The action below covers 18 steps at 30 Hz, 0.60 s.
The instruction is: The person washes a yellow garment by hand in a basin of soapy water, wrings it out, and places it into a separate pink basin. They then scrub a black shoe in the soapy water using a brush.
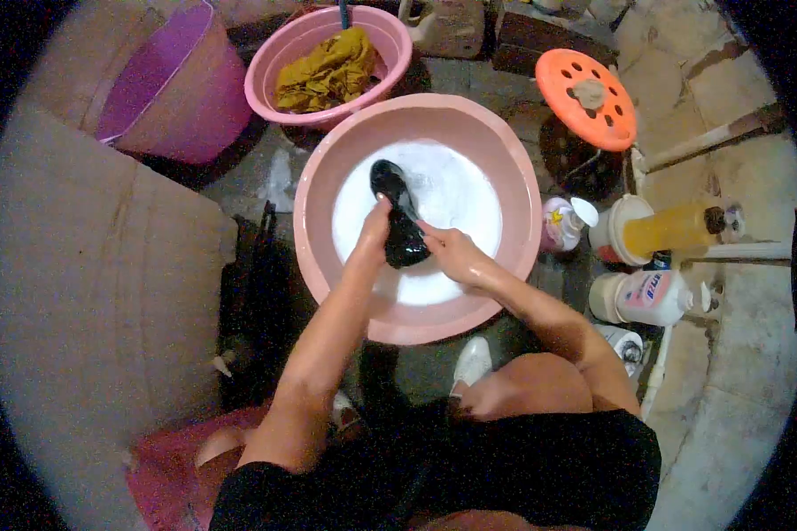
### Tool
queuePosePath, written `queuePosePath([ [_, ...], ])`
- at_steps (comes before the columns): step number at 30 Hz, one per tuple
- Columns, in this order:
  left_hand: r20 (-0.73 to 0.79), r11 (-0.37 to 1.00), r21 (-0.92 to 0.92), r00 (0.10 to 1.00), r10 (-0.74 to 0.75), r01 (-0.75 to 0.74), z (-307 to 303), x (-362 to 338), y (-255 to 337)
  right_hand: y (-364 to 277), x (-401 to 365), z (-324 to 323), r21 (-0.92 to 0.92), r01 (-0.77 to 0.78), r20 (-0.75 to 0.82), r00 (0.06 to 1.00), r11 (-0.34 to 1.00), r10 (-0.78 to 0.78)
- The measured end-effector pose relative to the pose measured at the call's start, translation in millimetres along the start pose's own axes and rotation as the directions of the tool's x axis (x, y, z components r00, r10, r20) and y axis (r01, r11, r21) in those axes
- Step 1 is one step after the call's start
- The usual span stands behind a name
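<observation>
The floor (753, 354) is laid in pale, uneven slabs and is darkened with wet toward the middle. At its centre a large pink basin (527, 212) is set. A smaller pink basin (261, 66) is placed close behind it at 12 o'clock. A purple bucket (177, 88) is stood at 10 o'clock, and an orange perforated stool (586, 97) at 1 o'clock. At 3 o'clock, just beside the large basin, several containers are grouped: a small pink bottle (558, 226), a white tub (613, 232), a yellow bottle (673, 228) and a white labelled bottle (655, 296). A wide beige bundle (88, 292) is spread at 9 o'clock.
</observation>
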<state>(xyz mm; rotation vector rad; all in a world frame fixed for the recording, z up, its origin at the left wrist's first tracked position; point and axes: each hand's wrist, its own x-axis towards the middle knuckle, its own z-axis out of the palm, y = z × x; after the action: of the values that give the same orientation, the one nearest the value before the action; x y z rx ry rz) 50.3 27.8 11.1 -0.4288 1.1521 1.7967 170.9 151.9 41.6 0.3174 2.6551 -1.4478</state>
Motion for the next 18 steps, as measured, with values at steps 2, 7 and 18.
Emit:
queuePosePath([
  [2, 0.024, 0.984, 0.176, 0.999, 0.038, -0.042, -2, 6, -10, 2, 20, -3, -0.075, -0.107, 0.073, 0.991, 0.991, 0.112],
  [7, 0.103, 0.970, 0.136, 0.976, 0.189, -0.202, 15, 12, -24, 8, 49, -18, -0.129, -0.189, -0.206, 0.966, 0.974, 0.160],
  [18, 0.294, 0.798, 0.502, 0.934, 0.204, -0.332, -13, 15, 39, -27, 29, -73, -0.060, -0.067, 0.703, 0.706, 0.996, 0.089],
])
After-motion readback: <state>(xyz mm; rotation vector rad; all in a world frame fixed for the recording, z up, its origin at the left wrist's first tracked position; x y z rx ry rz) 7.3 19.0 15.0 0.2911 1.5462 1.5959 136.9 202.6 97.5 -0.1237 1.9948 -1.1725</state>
